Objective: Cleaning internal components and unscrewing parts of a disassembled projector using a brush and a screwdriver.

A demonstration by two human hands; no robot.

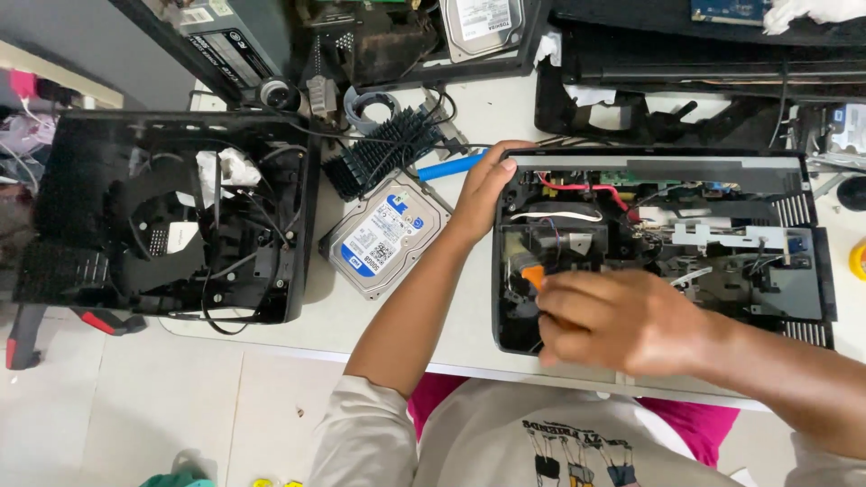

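While seemingly closed, fingers [577,311] around screwdriver [532,273].

Landmark: white worktable [469,117], seen from above.
Floor: pale tiles [180,406], below the table's near edge, faint grout lines.
Wall: grey surface [81,41] beyond the table's far left corner.
Light: even and bright over the tabletop, soft shadows under the clutter.

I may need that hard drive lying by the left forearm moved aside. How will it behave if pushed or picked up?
The hard drive looks like a rigid metal slab, so probably stiff and heavy for its size. It lies flat on the white table, so likely to slide rather than roll or tip. Its smooth label side may be slippery; it probably should not be dropped.
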